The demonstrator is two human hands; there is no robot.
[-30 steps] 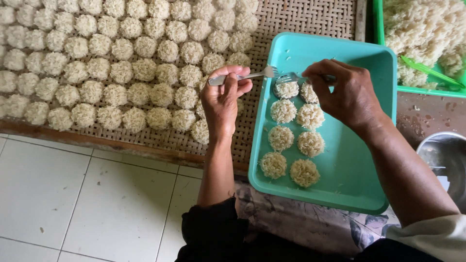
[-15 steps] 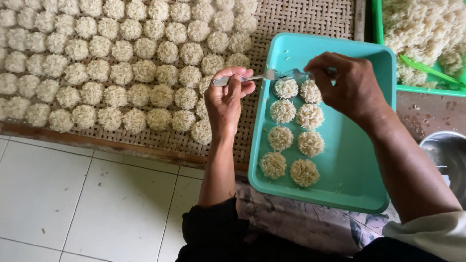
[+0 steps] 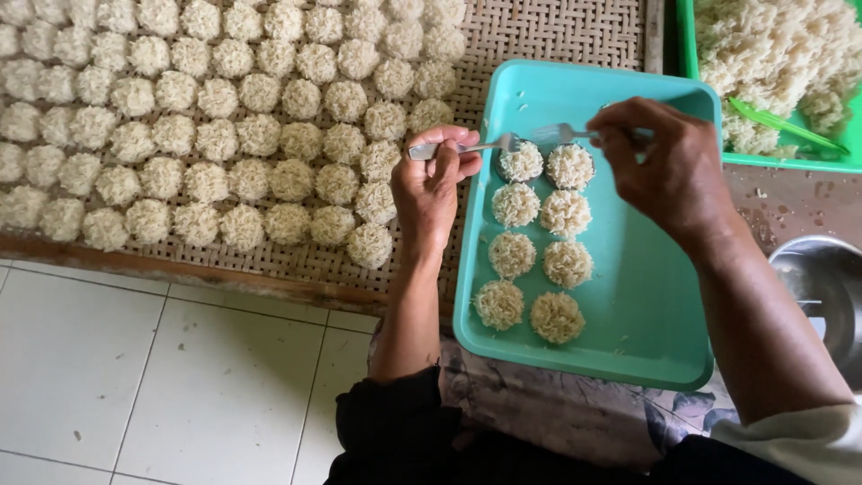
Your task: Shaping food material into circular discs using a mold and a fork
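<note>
Left hand grip holds a spoon, right hand a fork.

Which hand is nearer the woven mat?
Left. The left hand lies over the edge of the woven mat, holding a spoon. The right hand is over the teal tray with a fork, well off the mat.

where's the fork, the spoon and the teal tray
fork (image 3: 558, 135), head view, on its tines
spoon (image 3: 480, 146), head view, on its handle
teal tray (image 3: 660, 310), head view, on its bare floor
</note>
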